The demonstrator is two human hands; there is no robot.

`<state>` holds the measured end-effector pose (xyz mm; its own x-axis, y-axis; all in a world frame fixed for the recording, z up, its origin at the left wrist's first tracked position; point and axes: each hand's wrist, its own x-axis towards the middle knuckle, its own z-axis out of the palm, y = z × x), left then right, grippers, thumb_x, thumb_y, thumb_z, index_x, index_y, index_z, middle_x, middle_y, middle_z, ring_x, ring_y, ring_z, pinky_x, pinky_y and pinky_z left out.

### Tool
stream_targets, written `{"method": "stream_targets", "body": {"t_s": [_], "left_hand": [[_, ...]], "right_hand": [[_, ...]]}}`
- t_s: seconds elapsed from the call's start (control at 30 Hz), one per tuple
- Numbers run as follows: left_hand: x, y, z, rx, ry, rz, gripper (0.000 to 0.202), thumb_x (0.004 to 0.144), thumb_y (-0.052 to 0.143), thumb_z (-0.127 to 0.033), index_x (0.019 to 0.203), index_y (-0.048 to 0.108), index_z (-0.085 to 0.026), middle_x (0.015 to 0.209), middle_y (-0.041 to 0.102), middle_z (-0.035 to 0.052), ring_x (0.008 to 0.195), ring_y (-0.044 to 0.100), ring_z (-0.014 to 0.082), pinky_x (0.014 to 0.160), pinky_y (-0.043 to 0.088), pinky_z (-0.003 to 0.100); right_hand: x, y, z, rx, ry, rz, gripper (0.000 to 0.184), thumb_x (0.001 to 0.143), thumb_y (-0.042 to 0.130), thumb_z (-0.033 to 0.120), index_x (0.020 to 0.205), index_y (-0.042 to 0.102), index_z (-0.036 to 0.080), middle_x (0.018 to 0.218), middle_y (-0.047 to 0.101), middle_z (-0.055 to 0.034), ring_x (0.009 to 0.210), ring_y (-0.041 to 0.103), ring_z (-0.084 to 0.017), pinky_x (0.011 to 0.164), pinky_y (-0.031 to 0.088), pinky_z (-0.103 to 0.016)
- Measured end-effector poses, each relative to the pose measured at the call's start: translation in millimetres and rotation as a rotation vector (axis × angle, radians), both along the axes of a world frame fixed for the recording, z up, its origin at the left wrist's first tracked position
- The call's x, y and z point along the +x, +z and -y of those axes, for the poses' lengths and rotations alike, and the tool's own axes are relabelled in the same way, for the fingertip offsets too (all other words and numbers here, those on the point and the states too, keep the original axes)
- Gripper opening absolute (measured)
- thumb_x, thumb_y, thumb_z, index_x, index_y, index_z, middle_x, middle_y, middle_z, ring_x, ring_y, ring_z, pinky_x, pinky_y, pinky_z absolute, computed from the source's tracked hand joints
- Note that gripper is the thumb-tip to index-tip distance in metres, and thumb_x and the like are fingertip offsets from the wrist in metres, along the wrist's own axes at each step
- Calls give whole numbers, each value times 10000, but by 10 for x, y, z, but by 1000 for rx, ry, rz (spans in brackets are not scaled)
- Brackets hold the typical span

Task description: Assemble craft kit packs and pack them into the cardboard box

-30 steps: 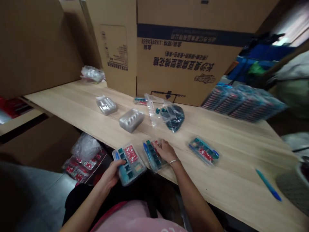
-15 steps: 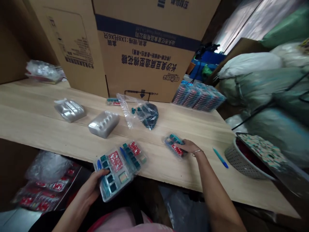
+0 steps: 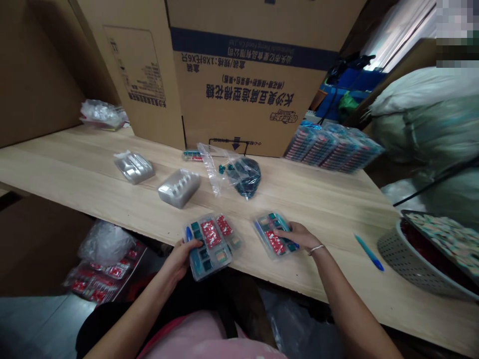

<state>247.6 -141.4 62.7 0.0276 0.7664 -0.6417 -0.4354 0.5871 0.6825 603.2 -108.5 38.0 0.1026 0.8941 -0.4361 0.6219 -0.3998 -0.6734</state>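
My left hand [image 3: 181,258] grips a clear plastic tray [image 3: 206,262] at the table's front edge. Its compartments hold a blue pen, teal pieces, a red white-dotted packet and a small pale square. A second filled tray [image 3: 235,241] sits partly hidden behind it, to the right. My right hand [image 3: 300,236] is closed on the right side of another filled tray [image 3: 266,234], low over the table; I cannot tell if it touches the wood. A teal and blue pen [image 3: 368,252] lies to the right of that hand.
Stacked empty clear trays [image 3: 179,188] stand left of a bag of teal pieces [image 3: 245,177]. A large carton [image 3: 239,99] stands behind, with stacks of filled trays [image 3: 333,147] on its right. A perforated basket [image 3: 407,259] sits at the right.
My hands have come closer together. The left-hand tray has moved right and now overlaps the second tray more. The right-hand tray has come left and nearer. The view has turned left.
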Motion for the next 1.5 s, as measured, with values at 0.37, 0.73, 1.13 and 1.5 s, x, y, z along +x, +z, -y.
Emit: {"method": "stream_targets", "body": {"t_s": [0.37,0.73,1.13,1.5], "left_hand": [[-26,-40,-27,-1,35,77,231,612,578,-37,834,610,-95,688,704,77,582,667,195,639,577,333],[-73,-74,339,-120,118,188,276,546,534,-45,802,602,-123,648,685,39,560,635,169,672,550,321],[-521,-385,806,-128,134,489,274,552,493,-137,756,655,-53,681,706,121,627,651,194,730,510,313],[-682,-639,800,119,35,572,426,551,535,-91,959,649,-50,763,723,104,717,673,216,757,482,320]], "right_hand": [[-444,55,-8,-144,-261,-831,267,687,730,383,832,646,176,764,715,-35,670,674,-176,678,563,-282],[-1352,165,-81,-260,132,-744,506,605,799,458,993,669,161,946,721,-85,873,679,-255,830,541,-374],[-1858,107,215,-484,234,-970,491,614,804,485,973,664,180,802,723,-49,717,681,-218,730,551,-362],[-1864,100,190,-473,170,-995,450,589,836,410,924,672,158,810,731,-59,667,680,-210,646,561,-336]]}}
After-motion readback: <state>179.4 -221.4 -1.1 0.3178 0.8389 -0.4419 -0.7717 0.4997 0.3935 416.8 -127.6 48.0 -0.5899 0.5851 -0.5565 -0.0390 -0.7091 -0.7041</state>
